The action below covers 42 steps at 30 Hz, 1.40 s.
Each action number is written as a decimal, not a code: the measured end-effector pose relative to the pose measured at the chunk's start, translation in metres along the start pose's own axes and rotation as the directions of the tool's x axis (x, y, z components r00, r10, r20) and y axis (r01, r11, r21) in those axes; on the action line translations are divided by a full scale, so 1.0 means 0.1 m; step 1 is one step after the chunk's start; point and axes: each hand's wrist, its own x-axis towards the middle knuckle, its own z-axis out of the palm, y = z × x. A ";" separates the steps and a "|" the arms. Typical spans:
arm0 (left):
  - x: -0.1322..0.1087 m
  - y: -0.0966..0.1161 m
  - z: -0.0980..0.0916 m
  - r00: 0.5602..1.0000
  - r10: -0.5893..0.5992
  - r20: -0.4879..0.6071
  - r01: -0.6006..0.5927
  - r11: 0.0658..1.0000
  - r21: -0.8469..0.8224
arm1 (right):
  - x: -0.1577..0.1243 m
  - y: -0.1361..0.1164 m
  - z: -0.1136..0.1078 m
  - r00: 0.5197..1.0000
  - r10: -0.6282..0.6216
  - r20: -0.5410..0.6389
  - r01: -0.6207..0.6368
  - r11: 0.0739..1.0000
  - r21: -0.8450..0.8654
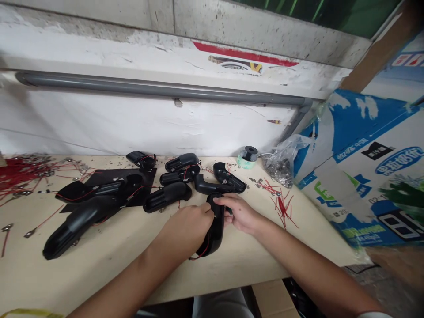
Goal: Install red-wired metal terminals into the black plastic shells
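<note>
Holding a curved matte-black plastic housing (215, 232) on end between both hands, low over a cream-coloured table (132, 282). Closing the left hand's grip (187, 229) around the housing's near side, with the fingers mostly hidden, and wrapping the right hand's grip (240, 214) over its upper end. Letting a thin red wire (202, 252) trail from the housing's lower end, just below both grips. Working close to a loose cluster of black plastic housings (212, 184) just ahead of the grips, with a larger black housing (79, 225) well to their left. Keeping a small tape-wound spool (247, 155) and a clear plastic bag of metal parts (278, 164) farther ahead and to the right.

Risking a snag on the red wire, possibly from a sharp tug or from catching it on a neighbouring housing, and perhaps straining its hidden connection. Risking a slip of the smooth plastic if either grip slackens, with the housing possibly dropping and knocking others out of place. Risking a scatter of small silvery metal terminals (253, 180) and cut red wires (282, 206), just right of the grips, through a careless sweep of the right forearm.
</note>
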 end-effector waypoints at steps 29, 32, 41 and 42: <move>0.00 -0.03 0.08 0.928 -0.343 -0.143 0.251 0.862 -0.440 | -0.04 -0.10 -0.02 0.941 -0.335 -0.037 0.332 0.940 -0.077; 0.02 -0.04 0.12 0.930 -0.319 -0.181 0.197 0.852 -0.485 | -0.02 -0.10 -0.03 0.937 -0.347 -0.048 0.343 0.936 -0.076; -0.01 -0.06 0.15 0.799 -0.477 -0.366 0.223 0.801 -0.556 | 0.01 -0.06 -0.08 0.929 -0.363 -0.067 0.361 0.932 -0.037; -0.01 -0.06 0.15 0.788 -0.484 -0.382 0.227 0.804 -0.550 | 0.02 -0.06 -0.09 0.926 -0.373 -0.061 0.371 0.928 -0.036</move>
